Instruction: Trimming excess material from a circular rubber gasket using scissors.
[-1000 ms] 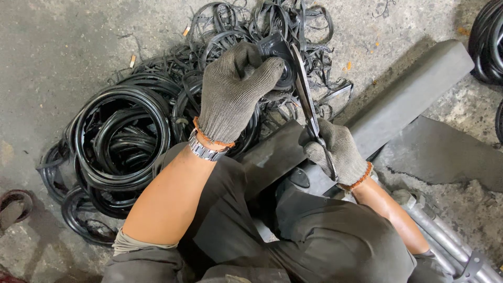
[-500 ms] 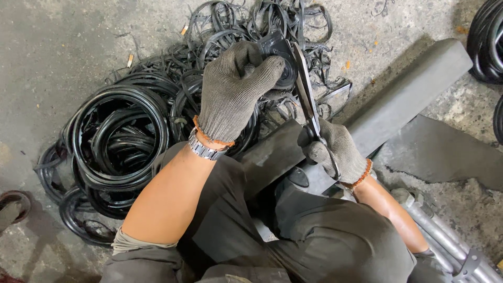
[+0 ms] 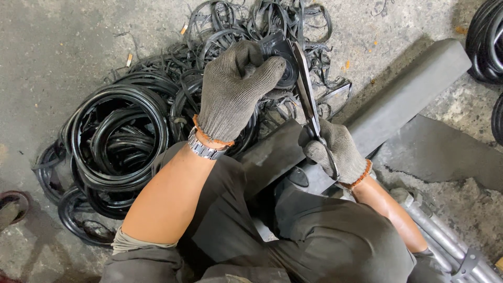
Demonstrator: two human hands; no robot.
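My left hand point(image 3: 233, 89), in a grey knit glove with a metal watch at the wrist, grips a round black rubber part point(image 3: 280, 52) and holds it up over the pile. My right hand point(image 3: 335, 152), also gloved, is closed on the handles of long metal scissors point(image 3: 306, 91). The blades point away from me and run along the right edge of the rubber part, touching it. My knees in dark trousers fill the bottom of the view.
A heap of black rubber rings point(image 3: 118, 136) and cut rubber strips point(image 3: 272, 21) lies on the concrete floor to the left and ahead. A long grey beam point(image 3: 408, 97) slants off to the right. Metal tubes point(image 3: 445, 236) lie at the bottom right, more black rings point(image 3: 487, 42) at the top right.
The hands and scissors have barely moved; the left hand has shifted the rubber part very slightly against the blades.
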